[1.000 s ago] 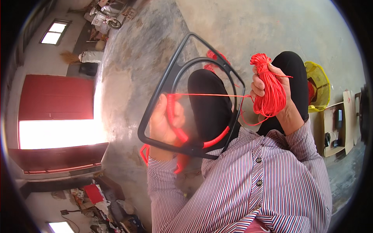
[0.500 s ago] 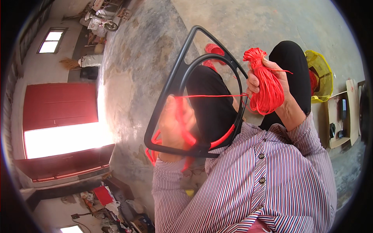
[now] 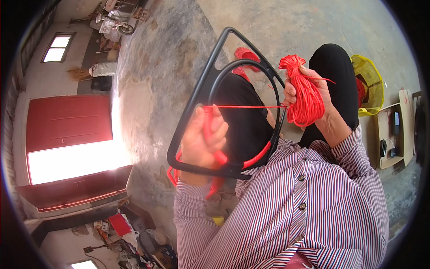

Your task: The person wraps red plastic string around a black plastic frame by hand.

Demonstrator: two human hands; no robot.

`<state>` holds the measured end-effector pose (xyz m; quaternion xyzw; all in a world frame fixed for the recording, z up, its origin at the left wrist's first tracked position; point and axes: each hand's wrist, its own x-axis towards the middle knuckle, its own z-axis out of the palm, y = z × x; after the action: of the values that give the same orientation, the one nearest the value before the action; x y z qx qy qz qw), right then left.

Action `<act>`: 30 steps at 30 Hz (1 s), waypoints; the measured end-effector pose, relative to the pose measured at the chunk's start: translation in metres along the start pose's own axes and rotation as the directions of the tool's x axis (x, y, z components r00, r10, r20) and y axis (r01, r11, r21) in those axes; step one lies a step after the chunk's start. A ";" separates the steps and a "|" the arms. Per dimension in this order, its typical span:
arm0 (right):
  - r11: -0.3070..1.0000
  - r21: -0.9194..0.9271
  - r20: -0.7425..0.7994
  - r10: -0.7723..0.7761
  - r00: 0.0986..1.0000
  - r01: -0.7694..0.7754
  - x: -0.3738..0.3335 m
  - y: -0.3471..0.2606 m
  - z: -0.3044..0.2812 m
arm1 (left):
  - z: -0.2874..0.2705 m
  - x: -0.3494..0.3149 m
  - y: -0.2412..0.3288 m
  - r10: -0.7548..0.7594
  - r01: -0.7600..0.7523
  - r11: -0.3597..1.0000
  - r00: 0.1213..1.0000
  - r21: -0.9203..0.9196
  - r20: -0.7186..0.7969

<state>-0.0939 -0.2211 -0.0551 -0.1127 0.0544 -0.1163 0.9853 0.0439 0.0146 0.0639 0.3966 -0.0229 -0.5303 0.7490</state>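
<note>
A black rounded triangular frame (image 3: 208, 67) with an inner ring stands over my lap. Red cord is wound tightly round part of the ring, in a red wrapped section (image 3: 258, 158) at its lower side and along the part at my left hand. My left hand (image 3: 197, 143) is closed round this wrapped part, thumb near its upper end. My right hand (image 3: 326, 92) grips a thick red cord bundle (image 3: 307, 107), tied near its top. A strand of red cord (image 3: 251, 107) runs straight across the ring from the winding to the bundle. Red loops hang behind the frame's lower left corner.
Red slippers (image 3: 247, 54) lie on the concrete floor beyond my knees. To the right stand a yellow basket (image 3: 380, 85) with red material inside and an open cardboard box (image 3: 406, 130) holding small dark items. Assorted clutter (image 3: 134, 237) fills the lower left.
My left hand has turned slightly and shows more clearly round the wrapped ring. The bundle and my right hand have shifted slightly up and left. The strand remains stretched between the hands.
</note>
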 end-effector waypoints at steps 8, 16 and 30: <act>1.000 -0.016 -0.004 0.010 1.000 -0.010 0.000 0.002 0.000 | -0.009 -0.001 0.001 0.063 -0.064 0.998 0.997 -0.024 -0.037; 0.999 -0.035 0.001 0.001 1.000 -0.001 -0.002 0.002 -0.001 | -0.014 0.000 -0.003 0.042 -0.040 0.996 0.999 -0.081 0.021; 0.911 -0.372 -0.126 0.141 0.982 -0.179 -0.005 0.026 0.010 | -0.023 0.008 0.003 -0.060 0.060 0.998 0.996 0.003 0.060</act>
<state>-0.0912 -0.1928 -0.0509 -0.2916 0.1324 -0.0275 0.9469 0.0605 0.0211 0.0473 0.3814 -0.0338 -0.5640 0.7316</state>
